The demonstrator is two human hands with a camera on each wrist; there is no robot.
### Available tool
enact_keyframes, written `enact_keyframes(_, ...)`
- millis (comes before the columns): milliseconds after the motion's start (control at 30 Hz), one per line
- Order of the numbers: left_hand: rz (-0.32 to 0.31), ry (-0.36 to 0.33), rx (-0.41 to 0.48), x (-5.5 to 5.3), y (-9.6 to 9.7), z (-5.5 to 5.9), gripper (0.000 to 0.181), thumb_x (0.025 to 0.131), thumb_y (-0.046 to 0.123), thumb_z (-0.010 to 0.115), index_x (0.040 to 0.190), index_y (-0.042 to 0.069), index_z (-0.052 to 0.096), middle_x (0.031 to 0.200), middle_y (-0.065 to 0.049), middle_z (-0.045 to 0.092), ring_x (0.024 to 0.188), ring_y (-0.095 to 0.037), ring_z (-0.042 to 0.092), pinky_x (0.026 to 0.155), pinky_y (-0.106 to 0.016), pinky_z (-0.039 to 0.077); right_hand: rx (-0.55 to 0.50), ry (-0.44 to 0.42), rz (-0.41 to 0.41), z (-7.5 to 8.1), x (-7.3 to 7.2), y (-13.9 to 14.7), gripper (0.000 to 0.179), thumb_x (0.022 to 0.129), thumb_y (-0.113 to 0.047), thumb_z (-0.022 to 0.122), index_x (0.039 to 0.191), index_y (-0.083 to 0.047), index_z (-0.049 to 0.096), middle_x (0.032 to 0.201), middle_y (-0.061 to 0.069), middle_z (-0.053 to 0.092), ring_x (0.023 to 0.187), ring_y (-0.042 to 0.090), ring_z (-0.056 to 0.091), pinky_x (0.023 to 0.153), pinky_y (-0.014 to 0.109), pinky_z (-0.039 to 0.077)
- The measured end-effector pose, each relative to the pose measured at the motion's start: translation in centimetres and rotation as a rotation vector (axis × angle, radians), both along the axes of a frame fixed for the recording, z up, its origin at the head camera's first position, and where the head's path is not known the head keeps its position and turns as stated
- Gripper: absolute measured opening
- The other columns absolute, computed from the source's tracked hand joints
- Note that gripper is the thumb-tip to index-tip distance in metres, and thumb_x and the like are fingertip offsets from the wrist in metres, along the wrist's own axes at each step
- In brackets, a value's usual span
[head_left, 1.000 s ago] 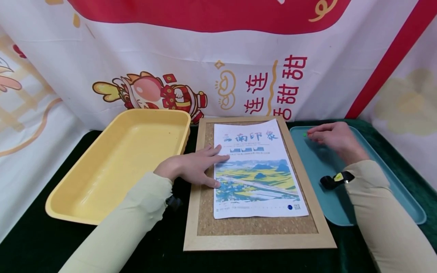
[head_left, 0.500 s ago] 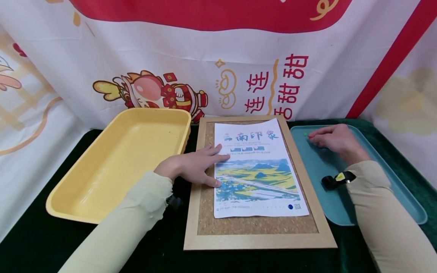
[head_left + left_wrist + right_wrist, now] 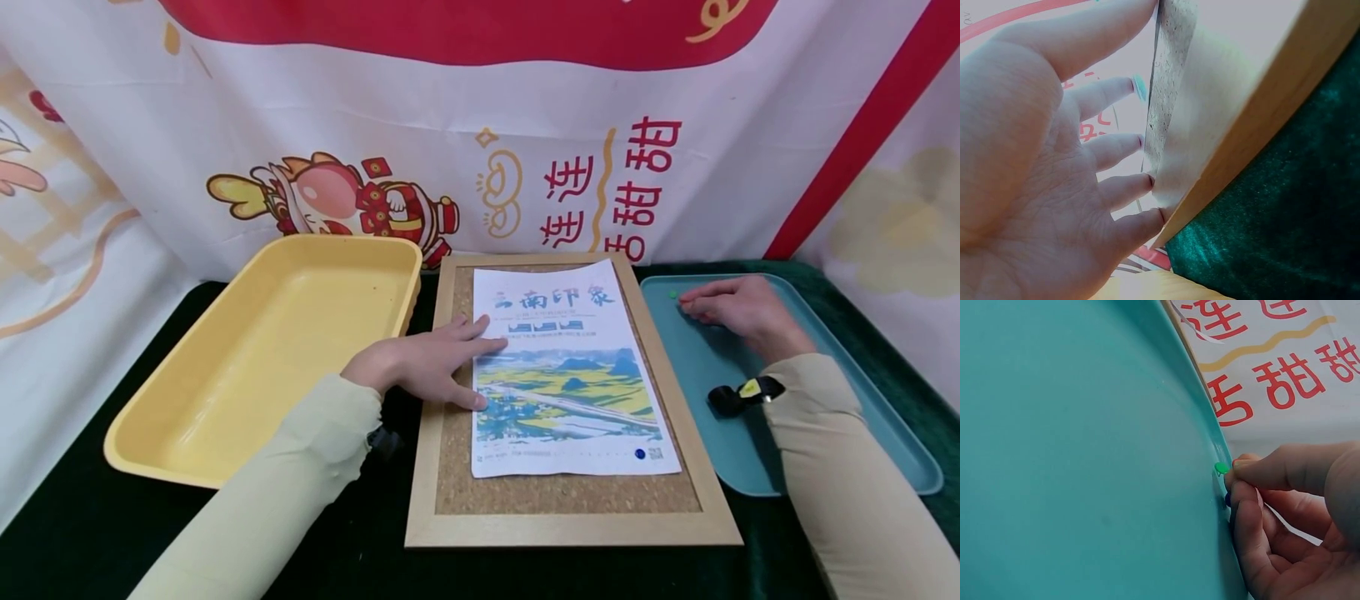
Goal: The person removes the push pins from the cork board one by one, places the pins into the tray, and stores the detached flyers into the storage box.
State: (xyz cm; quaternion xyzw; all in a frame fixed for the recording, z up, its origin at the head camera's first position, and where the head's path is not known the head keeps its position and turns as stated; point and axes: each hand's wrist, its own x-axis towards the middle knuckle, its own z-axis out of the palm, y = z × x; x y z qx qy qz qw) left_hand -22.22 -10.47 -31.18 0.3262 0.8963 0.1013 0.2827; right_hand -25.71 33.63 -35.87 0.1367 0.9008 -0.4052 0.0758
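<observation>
Head view, paper: the printed sheet (image 3: 555, 392) lies on the wood-framed cork board (image 3: 570, 495), in the middle.
Head view, left hand (image 3: 427, 362): fingers spread, resting on the sheet's left edge and the frame, covering part of both.
Head view, tray: the blue tray (image 3: 750, 462) right of the board holds a green tack (image 3: 672, 295) in its far left corner.
Head view, tub: the yellow tub (image 3: 247, 333) stands left of the board.
Left wrist view, frame: its outer side shows beside green cloth (image 3: 1260, 225).
Right wrist view, right hand (image 3: 1297, 519): thumb and fingertips gathered at the green tack; whether they grasp anything, I cannot tell.
Right wrist view only: something dark blue (image 3: 1229, 499), mostly hidden by fingers.
</observation>
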Motion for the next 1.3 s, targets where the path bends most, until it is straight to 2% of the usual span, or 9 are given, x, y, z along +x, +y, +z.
enact_keyframes(267, -0.005, -0.002, -0.003, 0.09, -0.02, 0.16, 0.087, 0.102, 0.049, 0.069, 0.171, 0.03, 0.021, 0.181, -0.004, -0.008, 0.167, -0.035, -0.011, 0.135, -0.059, 0.007, 0.014, -0.013, -0.001, -0.1, -0.02, -0.1, 0.045, 0.109, -0.028, 0.059, 0.148, -0.004, 0.062, 0.152, 0.027, 0.054, 0.125, 0.038, 0.05, 0.098, 0.042, 0.047)
enact_keyframes(700, -0.003, -0.005, 0.006, 0.1, -0.07, 0.08, 0.086, 0.102, 0.049, 0.069, 0.171, 0.031, 0.022, 0.181, -0.004, -0.007, 0.168, -0.033, -0.01, 0.135, -0.058, 0.006, 0.035, -0.044, 0.084, 0.16, 0.3, 0.18, 0.05, 0.11, -0.034, 0.057, 0.151, -0.004, 0.058, 0.155, 0.028, 0.048, 0.125, 0.04, 0.047, 0.093, 0.042, 0.048)
enact_keyframes(1000, 0.0, -0.009, 0.008, 0.06, 0.01, -0.02, 0.086, 0.102, 0.049, 0.069, 0.171, 0.03, 0.022, 0.181, -0.004, -0.007, 0.168, -0.033, -0.011, 0.135, -0.057, 0.005, 0.033, -0.061, 0.098, 0.23, 0.26, 0.4, 0.05, 0.11, -0.034, 0.058, 0.151, -0.005, 0.058, 0.155, 0.028, 0.048, 0.126, 0.041, 0.047, 0.094, 0.042, 0.048)
enact_keyframes(1300, 0.006, -0.006, 0.006, 0.12, 0.03, 0.09, 0.086, 0.101, 0.049, 0.069, 0.171, 0.03, 0.022, 0.181, -0.004, -0.006, 0.168, -0.033, -0.01, 0.135, -0.057, 0.006, 0.042, -0.041, 0.096, 0.08, 0.16, 0.23, 0.05, 0.11, -0.034, 0.058, 0.151, -0.005, 0.059, 0.154, 0.028, 0.049, 0.125, 0.04, 0.047, 0.095, 0.043, 0.048)
